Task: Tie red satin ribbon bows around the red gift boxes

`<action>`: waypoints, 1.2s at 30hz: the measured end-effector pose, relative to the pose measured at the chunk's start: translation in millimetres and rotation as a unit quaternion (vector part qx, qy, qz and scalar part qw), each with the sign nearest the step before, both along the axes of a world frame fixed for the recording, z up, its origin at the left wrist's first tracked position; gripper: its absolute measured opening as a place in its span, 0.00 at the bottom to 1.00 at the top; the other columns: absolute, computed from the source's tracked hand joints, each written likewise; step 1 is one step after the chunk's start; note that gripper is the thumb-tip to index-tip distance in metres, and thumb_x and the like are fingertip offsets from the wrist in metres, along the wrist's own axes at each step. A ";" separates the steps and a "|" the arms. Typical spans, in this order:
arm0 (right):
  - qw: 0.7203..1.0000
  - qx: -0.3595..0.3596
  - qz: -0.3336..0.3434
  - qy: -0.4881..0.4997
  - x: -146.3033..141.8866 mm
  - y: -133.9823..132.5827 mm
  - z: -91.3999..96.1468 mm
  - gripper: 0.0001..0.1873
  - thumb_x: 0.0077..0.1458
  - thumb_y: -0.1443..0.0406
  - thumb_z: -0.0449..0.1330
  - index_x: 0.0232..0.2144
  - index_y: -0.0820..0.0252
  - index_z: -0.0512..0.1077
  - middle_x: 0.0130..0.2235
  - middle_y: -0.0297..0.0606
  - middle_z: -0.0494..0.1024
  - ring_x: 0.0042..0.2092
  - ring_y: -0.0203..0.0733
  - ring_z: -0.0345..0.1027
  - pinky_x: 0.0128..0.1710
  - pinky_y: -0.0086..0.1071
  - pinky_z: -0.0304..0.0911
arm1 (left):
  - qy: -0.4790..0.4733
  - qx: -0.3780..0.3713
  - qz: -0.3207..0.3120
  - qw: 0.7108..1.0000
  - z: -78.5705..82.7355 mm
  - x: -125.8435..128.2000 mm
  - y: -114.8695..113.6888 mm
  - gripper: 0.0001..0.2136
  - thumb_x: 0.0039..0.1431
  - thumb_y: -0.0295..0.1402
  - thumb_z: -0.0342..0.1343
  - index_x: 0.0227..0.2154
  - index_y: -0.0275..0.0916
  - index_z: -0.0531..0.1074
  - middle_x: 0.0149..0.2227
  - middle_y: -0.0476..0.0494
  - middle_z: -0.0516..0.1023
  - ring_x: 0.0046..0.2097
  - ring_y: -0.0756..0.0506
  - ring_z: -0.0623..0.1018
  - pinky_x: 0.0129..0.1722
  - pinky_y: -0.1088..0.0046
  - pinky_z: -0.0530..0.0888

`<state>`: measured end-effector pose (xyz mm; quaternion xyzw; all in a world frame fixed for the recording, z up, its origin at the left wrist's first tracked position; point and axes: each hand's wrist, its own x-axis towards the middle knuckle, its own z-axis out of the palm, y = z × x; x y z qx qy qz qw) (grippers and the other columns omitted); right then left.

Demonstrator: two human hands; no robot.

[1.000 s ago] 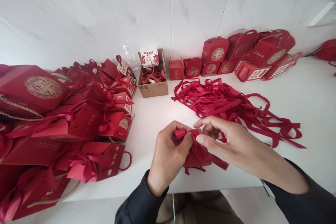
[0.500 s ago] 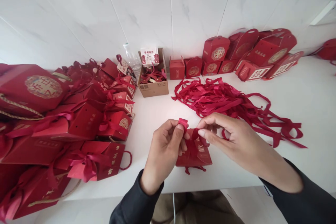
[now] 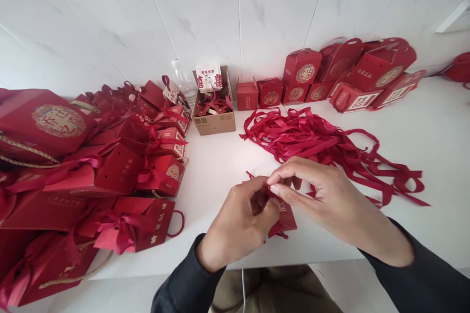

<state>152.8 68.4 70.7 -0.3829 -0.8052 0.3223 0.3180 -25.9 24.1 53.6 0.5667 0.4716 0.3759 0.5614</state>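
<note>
The small red box (image 3: 288,217) sits close to the front edge of the desk (image 3: 205,195), about midway along, mostly covered by both hands. Half a second ago the left hand (image 3: 244,217) held up a ribbon loop; now it has swung right over the box, and that loop is out of sight. Its fingers are curled, and I can't tell what they grip. The right hand (image 3: 323,195) has thumb and forefinger pinching a bit of red ribbon (image 3: 269,194) at the left fingertips; the knot, if any, is hidden. Beyond, the ribbon heap (image 3: 304,134) lies as before. Along the back edge stand a carton (image 3: 216,124), partly hiding a clear bottle (image 3: 181,78), and stacked boxes (image 3: 303,68). Bowed boxes (image 3: 121,171) crowd the left end, cut off there.
</note>
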 end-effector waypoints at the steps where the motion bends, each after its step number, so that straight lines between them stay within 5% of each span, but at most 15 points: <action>1: 1.000 0.000 0.005 0.004 -0.2 -0.2 -1.0 0.06 0.66 0.66 0.61 0.37 0.52 0.77 0.39 0.32 0.81 0.41 0.40 0.77 0.43 0.31 0.72 | 0.002 0.001 -0.006 1.000 1.0 0.2 0.4 0.03 0.61 0.29 0.54 0.36 0.37 0.72 0.26 0.52 0.67 0.27 0.52 0.64 0.26 0.75 0.63; 5: 1.000 0.007 0.000 0.021 -1.4 0.3 -5.3 0.05 0.66 0.66 0.63 0.36 0.51 0.77 0.40 0.32 0.78 0.42 0.39 0.75 0.43 0.31 0.71 | 0.001 -0.011 -0.038 0.999 5.6 -0.9 2.6 0.02 0.59 0.28 0.56 0.34 0.37 0.69 0.27 0.52 0.65 0.28 0.52 0.63 0.27 0.75 0.63; 10: 0.999 -0.010 -0.024 0.030 -1.5 4.6 -8.1 0.06 0.65 0.66 0.62 0.36 0.50 0.79 0.39 0.33 0.78 0.40 0.40 0.76 0.38 0.30 0.72 | -0.042 -0.047 -0.046 0.997 1.0 -3.5 5.9 0.15 0.67 0.46 0.54 0.34 0.37 0.71 0.25 0.52 0.64 0.25 0.52 0.61 0.24 0.76 0.61; 14: 0.998 -0.052 0.007 0.040 4.4 7.2 -9.7 0.08 0.68 0.62 0.60 0.41 0.50 0.81 0.43 0.32 0.83 0.46 0.40 0.78 0.47 0.31 0.72 | -0.032 -0.032 -0.021 0.999 -5.5 -4.3 8.0 0.23 0.66 0.53 0.54 0.25 0.38 0.66 0.22 0.54 0.60 0.24 0.53 0.58 0.22 0.76 0.57; 18: 0.995 -0.100 -0.024 0.003 8.9 5.8 -11.2 0.11 0.69 0.53 0.59 0.48 0.46 0.78 0.46 0.29 0.83 0.45 0.41 0.78 0.38 0.30 0.72 | -0.028 -0.047 0.003 0.998 -7.2 -5.1 9.0 0.22 0.67 0.51 0.53 0.26 0.39 0.67 0.21 0.53 0.64 0.22 0.53 0.62 0.22 0.75 0.60; 21: 0.992 -0.115 -0.040 -0.015 7.6 3.7 -11.1 0.08 0.67 0.54 0.61 0.42 0.48 0.77 0.40 0.27 0.82 0.37 0.39 0.76 0.33 0.30 0.69 | -0.008 -0.056 0.014 0.998 -6.6 -6.0 9.0 0.20 0.67 0.48 0.52 0.26 0.38 0.70 0.22 0.50 0.67 0.22 0.52 0.64 0.22 0.75 0.61; 26: 0.999 -0.016 -0.051 0.002 4.1 -0.3 -11.5 0.05 0.68 0.62 0.61 0.37 0.51 0.73 0.37 0.27 0.78 0.36 0.36 0.72 0.37 0.30 0.66 | -0.020 -0.084 0.043 0.995 -6.1 -5.1 10.0 0.18 0.67 0.43 0.52 0.26 0.35 0.73 0.25 0.47 0.74 0.23 0.53 0.68 0.24 0.76 0.64; 30: 0.996 0.084 -0.032 0.011 3.3 -4.3 -17.0 0.04 0.68 0.68 0.61 0.39 0.53 0.72 0.40 0.31 0.75 0.42 0.37 0.73 0.44 0.30 0.66 | -0.124 -0.133 0.081 0.980 -6.3 -5.9 12.1 0.12 0.63 0.39 0.57 0.35 0.33 0.77 0.29 0.46 0.76 0.25 0.53 0.71 0.26 0.77 0.67; 36: 0.992 0.123 0.009 -0.009 3.1 -6.9 -27.7 0.06 0.69 0.70 0.59 0.42 0.53 0.73 0.45 0.34 0.73 0.47 0.38 0.72 0.50 0.31 0.66 | -0.196 -0.149 0.081 0.966 -7.8 -11.5 11.2 0.15 0.57 0.36 0.66 0.44 0.32 0.77 0.33 0.46 0.78 0.30 0.53 0.75 0.32 0.79 0.71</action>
